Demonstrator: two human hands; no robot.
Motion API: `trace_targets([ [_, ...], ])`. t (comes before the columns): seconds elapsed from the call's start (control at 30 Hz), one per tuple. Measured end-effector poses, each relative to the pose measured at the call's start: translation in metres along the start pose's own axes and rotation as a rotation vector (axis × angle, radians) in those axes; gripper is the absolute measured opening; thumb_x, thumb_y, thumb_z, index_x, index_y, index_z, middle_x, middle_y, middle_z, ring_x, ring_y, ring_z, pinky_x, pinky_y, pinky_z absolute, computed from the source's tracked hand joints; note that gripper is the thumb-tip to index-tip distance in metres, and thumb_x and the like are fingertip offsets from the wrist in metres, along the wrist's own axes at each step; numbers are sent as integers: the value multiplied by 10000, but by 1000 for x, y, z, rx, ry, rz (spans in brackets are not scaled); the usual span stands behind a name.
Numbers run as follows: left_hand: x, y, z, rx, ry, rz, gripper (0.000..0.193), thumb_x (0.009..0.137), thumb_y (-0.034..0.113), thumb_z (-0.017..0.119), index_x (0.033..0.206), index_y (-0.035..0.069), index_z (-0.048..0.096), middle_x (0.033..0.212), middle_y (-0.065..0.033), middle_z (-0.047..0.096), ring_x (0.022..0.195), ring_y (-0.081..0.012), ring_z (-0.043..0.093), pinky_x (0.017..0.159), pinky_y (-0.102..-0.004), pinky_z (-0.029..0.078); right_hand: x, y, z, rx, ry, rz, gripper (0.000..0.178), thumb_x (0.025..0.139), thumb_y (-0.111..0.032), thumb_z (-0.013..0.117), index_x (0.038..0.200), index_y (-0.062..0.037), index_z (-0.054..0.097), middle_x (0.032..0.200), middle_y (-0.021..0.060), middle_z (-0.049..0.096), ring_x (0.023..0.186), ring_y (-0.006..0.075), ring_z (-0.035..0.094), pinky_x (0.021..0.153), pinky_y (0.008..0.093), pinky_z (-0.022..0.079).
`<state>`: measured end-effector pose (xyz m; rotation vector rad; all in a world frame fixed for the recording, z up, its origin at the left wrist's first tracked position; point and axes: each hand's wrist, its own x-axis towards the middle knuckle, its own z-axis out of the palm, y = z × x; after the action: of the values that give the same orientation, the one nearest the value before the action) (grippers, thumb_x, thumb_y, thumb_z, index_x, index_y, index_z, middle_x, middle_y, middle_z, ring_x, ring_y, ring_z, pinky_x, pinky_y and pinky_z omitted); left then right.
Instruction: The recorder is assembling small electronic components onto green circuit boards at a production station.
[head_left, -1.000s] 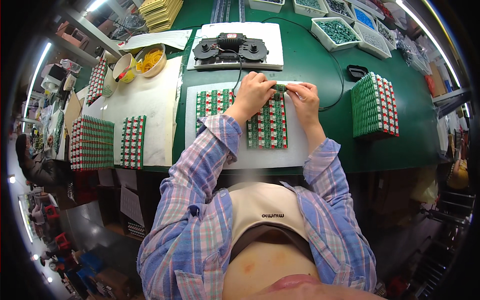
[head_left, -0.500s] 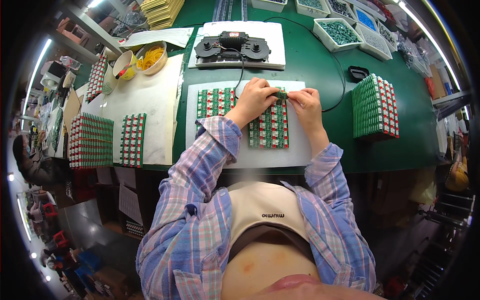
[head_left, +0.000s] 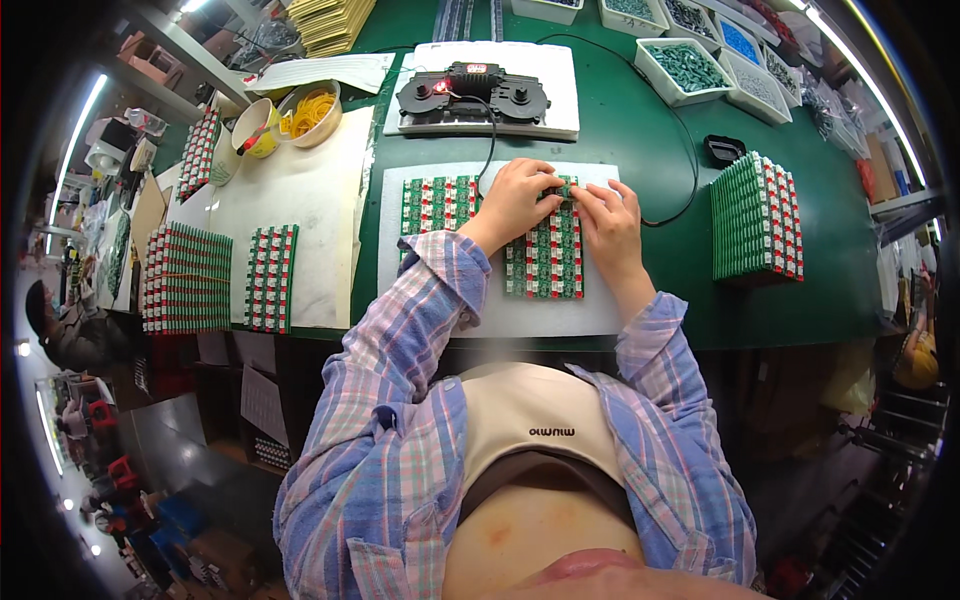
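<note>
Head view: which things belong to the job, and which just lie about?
Likely in the job:
green circuit-board panel with red and white parts, under left hand and right hand
white rectangular sheet beneath it
black twin-knobbed device, red light lit

Apparently lying about:
tangled yellow bands in pale round bowl
black rectangular tray
white rectangular bin of green pieces

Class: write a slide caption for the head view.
Left hand and right hand at the far end of a green circuit-board panel on a white mat.
</note>
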<state>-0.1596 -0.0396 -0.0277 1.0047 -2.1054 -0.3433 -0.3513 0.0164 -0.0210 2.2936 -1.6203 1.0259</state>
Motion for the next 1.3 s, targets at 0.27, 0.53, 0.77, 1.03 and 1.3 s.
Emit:
trace_targets([
  [0.27, 0, 3, -2, 4, -35, -29, 205, 814, 165, 752, 1005, 94, 742, 1136, -35, 676, 1082, -235, 599, 970, -358, 464, -1, 1, 0, 53, -37, 17, 272, 864, -100, 704, 1133, -96, 741, 1177, 59, 707, 1218, 297, 546, 1046, 422, 450],
  [0.53, 0, 5, -3, 22, -44, -27, 213, 826, 190, 730, 1018, 97, 719, 1152, -34, 668, 1091, -240, 595, 988, -365, 444, -2, 5, 3, 161, -13, 95, 281, 859, -47, 688, 1129, -107, 741, 1196, 52, 712, 1266, 322, 537, 1083, 414, 443],
  [0.77, 0, 5, -3, 32, -56, -33, 217, 833, 199, 725, 1024, 97, 714, 1161, -33, 666, 1106, -240, 591, 988, -365, 441, 0, 3, -1, 170, -17, 85, 275, 853, -23, 683, 1115, -90, 739, 1192, 50, 719, 1255, 322, 549, 1075, 411, 457],
  [1.03, 0, 7, -1, 47, 33, 0, 192, 824, 196, 746, 995, 108, 739, 1053, -34, 658, 1014, -251, 576, 955, -361, 446, -1, 3, -1, 169, -12, 85, 269, 852, -11, 690, 1109, -76, 738, 1189, 58, 722, 1263, 330, 546, 1062, 406, 475],
  [1.3, 1, 7, -1, 107, 23, 31, 190, 811, 191, 762, 987, 122, 762, 921, -24, 640, 956, -253, 559, 934, -364, 449, -2, 4, 1, 168, 4, 78, 267, 845, -17, 689, 1095, -93, 744, 1180, 54, 724, 1260, 321, 549, 1053, 397, 481],
])
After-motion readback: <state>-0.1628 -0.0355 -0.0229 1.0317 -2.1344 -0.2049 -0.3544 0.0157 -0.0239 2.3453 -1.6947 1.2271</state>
